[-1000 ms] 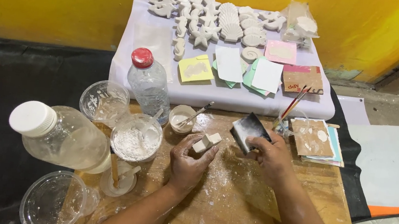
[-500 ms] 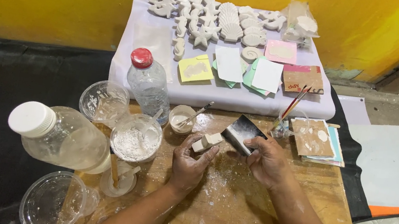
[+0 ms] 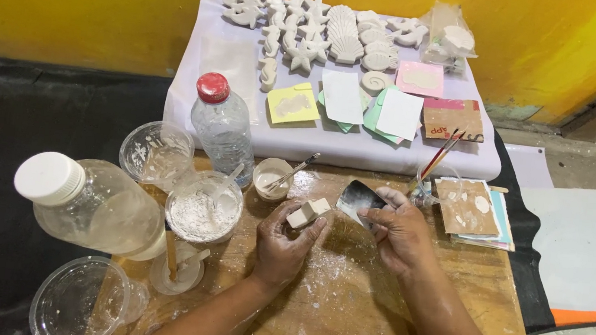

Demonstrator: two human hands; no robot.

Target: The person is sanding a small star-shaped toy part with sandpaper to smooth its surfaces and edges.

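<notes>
My left hand [image 3: 282,244] grips a small pale plaster piece [image 3: 308,213] over the dusty wooden table [image 3: 340,322]. My right hand [image 3: 399,231] holds a dark flat sheet, like sandpaper [image 3: 356,197], right beside the piece; the two look close or touching. Just behind my hands stands a small cup with a brush in it [image 3: 272,177]. A bowl of white powder [image 3: 203,209] sits left of my left hand.
A water bottle with a red cap [image 3: 224,128], a large jar lying on its side [image 3: 92,204] and clear cups [image 3: 154,152] crowd the left. White sea-shape casts [image 3: 313,31] and coloured cards [image 3: 294,105] lie on a lilac board behind. Brushes in a glass [image 3: 435,179] stand right.
My right hand has brought the dark sheet leftward, closer to the plaster piece. My left hand has stayed in place with the piece.
</notes>
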